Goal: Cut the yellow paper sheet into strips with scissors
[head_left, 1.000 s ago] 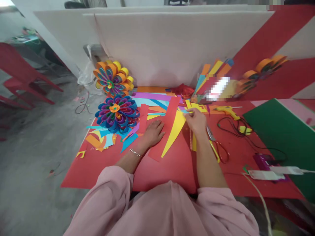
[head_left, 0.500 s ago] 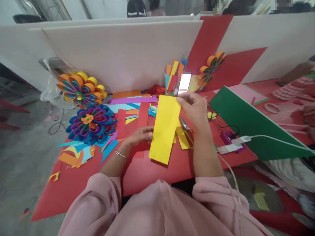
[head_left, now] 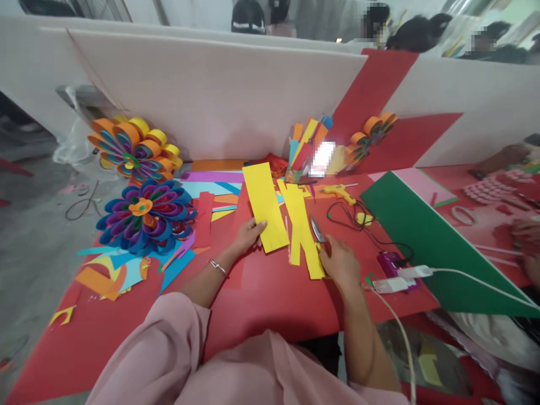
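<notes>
My left hand (head_left: 250,235) holds a wide yellow paper strip (head_left: 266,208) near its lower end, thumb on top, tilted above the red table. To the right, my right hand (head_left: 342,263) closes over the handles of a pair of scissors (head_left: 317,229), whose blades point away from me. The handles are mostly hidden under the fingers. Narrower yellow paper strips (head_left: 304,233) lie between my hands, some crossing each other, their near end close to my right fingers.
Two layered paper flowers, one orange (head_left: 134,149) and one blue-purple (head_left: 145,216), stand left among paper scraps (head_left: 113,270). A yellow glue gun (head_left: 338,193), phone (head_left: 322,159), power strip (head_left: 394,264) with cables and green board (head_left: 422,236) are right. Another person's hand (head_left: 523,233) shows far right.
The yellow strip has passed from my right hand to my left and shifted left. My right hand has come down to the scissors, uncovering the glue gun and narrow yellow strips.
</notes>
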Demonstrator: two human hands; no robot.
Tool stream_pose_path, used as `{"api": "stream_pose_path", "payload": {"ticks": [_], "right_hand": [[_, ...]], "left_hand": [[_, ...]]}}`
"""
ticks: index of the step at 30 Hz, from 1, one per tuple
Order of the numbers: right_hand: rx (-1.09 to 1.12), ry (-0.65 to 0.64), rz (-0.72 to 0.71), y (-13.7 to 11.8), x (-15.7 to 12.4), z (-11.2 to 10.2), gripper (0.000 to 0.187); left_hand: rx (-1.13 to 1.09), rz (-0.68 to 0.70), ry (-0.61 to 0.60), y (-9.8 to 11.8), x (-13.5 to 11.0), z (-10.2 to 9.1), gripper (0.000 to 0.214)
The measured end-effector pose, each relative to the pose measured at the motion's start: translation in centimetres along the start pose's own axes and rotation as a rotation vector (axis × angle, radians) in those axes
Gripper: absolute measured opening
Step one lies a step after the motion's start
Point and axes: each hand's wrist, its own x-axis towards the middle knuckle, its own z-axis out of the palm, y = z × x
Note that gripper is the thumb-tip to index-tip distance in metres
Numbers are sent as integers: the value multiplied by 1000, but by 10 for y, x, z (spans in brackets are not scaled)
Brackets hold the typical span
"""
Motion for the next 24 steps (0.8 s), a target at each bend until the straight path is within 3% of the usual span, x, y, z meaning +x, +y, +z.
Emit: {"api": "stream_pose_path", "payload": {"ticks": [4,9,13,17,20,24], "right_hand": [[-75,57,27,2,1,-1,49],[-78,-167,78,17,-5,-6,63],[36,-224,-26,27,-8,-9,82],[-46,-248,1,21,-7,-9,85],[-76,-266,46,17,-2,-11,90],[141,-256,150,23,2,-17,94]], "left_hand": [[-39,-6,10,-6,-3,-2,58],[-60,-29,-25,-3,-3,-5,58],[-72,-51,-72,0,-3,-7,54],[-61,-24,-19,3,-5,-6,47],[-24,49,66,17,-5,-7,40],[30,168,135,52,-3,-11,32]]}}
